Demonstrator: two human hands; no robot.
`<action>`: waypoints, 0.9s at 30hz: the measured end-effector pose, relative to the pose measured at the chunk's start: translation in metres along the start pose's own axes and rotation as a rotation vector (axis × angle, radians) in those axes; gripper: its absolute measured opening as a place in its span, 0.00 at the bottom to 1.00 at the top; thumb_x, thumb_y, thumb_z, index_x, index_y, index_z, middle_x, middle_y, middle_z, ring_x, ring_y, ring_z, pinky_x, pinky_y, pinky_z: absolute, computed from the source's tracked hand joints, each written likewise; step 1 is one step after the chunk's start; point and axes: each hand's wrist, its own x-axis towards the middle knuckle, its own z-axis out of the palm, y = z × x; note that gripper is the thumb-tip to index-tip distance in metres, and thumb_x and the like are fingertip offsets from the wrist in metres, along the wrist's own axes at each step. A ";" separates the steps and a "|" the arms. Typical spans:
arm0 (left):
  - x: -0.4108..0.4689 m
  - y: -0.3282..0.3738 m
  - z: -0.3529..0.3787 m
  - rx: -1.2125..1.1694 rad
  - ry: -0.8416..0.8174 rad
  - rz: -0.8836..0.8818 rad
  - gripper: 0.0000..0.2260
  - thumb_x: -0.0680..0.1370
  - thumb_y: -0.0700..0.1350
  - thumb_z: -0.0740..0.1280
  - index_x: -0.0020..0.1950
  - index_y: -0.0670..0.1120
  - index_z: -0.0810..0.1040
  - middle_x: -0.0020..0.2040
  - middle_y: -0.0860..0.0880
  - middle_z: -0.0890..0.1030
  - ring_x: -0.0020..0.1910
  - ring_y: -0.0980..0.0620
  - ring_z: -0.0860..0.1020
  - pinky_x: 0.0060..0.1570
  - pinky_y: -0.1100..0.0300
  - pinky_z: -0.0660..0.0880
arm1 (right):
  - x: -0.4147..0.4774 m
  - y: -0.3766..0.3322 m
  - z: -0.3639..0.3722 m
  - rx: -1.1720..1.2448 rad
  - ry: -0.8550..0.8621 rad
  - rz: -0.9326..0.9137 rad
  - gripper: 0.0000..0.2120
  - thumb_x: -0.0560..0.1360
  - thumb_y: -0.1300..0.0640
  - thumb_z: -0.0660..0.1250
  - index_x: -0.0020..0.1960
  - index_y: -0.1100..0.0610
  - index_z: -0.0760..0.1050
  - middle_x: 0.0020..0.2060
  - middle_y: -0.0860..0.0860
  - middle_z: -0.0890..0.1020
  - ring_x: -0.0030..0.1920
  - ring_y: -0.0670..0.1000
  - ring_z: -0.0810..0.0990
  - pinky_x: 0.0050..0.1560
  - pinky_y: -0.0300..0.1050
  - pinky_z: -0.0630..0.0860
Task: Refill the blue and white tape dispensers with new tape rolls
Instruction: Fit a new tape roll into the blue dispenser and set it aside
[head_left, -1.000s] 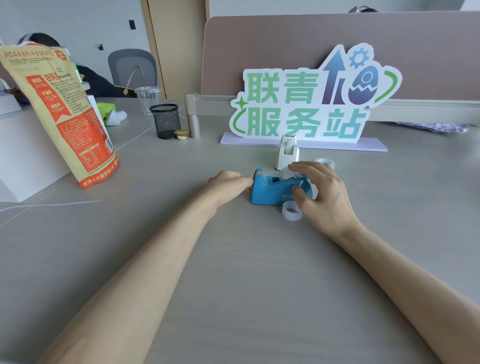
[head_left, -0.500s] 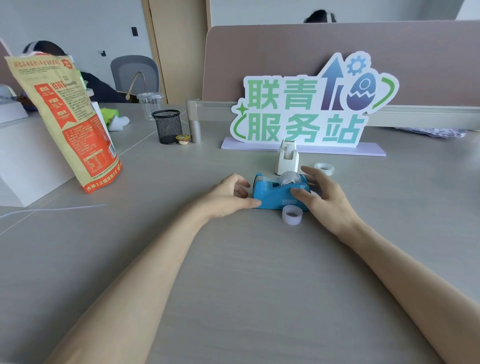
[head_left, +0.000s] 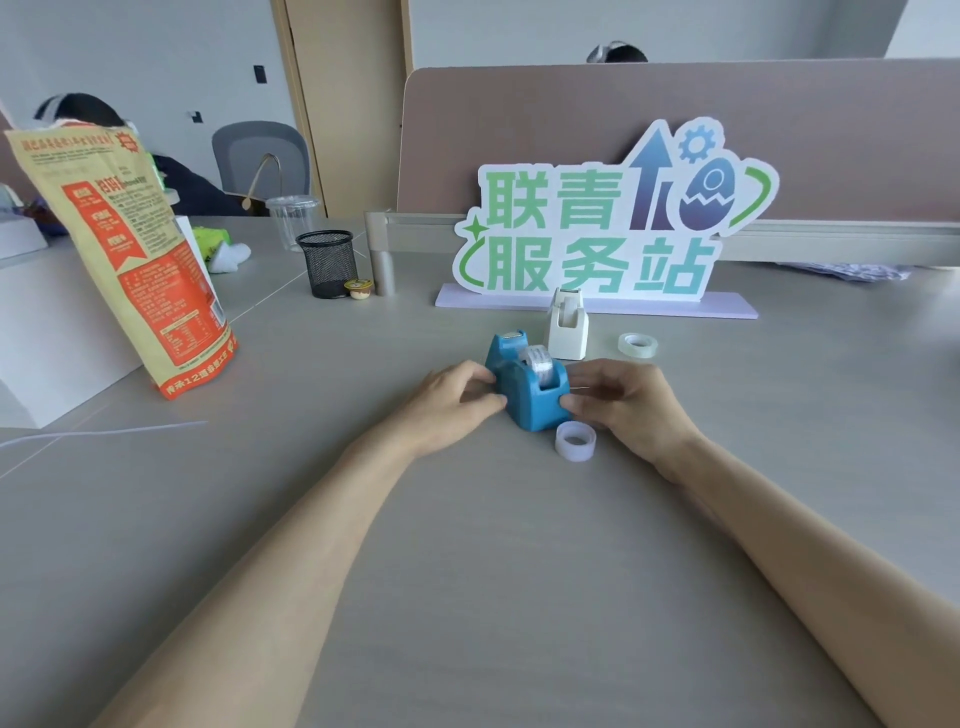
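Between the left hand (head_left: 457, 402) and the right hand (head_left: 626, 408), the blue dispenser (head_left: 530, 402) stands on the worktop (head_left: 467, 525) with a roll (head_left: 538, 361) inside; each hand pinches one side, probably to steady it.

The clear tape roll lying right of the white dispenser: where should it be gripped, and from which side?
Pinch the clear tape roll across its outer rim, coming straight down from above. It lies flat, hole up, apart from the white dispenser, so opposite rim sides are free. The right hand is nearer, though it now grips the blue dispenser.
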 end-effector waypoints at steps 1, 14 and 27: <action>0.000 0.000 -0.001 0.013 -0.027 -0.007 0.22 0.69 0.62 0.66 0.59 0.54 0.75 0.61 0.55 0.77 0.62 0.56 0.74 0.65 0.54 0.70 | 0.003 0.001 0.003 -0.020 -0.012 -0.003 0.13 0.71 0.63 0.75 0.55 0.58 0.81 0.51 0.52 0.86 0.52 0.50 0.85 0.54 0.45 0.81; 0.028 -0.009 0.001 0.236 0.145 -0.022 0.17 0.75 0.56 0.67 0.59 0.48 0.72 0.61 0.45 0.75 0.61 0.45 0.74 0.56 0.51 0.73 | 0.052 -0.009 0.041 -0.282 0.025 -0.029 0.13 0.71 0.50 0.74 0.54 0.52 0.84 0.47 0.44 0.85 0.46 0.46 0.82 0.50 0.40 0.76; 0.099 -0.027 0.000 0.265 0.135 -0.123 0.13 0.79 0.53 0.61 0.57 0.46 0.68 0.59 0.44 0.77 0.55 0.41 0.76 0.55 0.48 0.74 | 0.119 -0.014 0.071 -0.464 0.071 0.074 0.13 0.75 0.54 0.69 0.47 0.65 0.80 0.43 0.60 0.84 0.38 0.61 0.84 0.43 0.56 0.82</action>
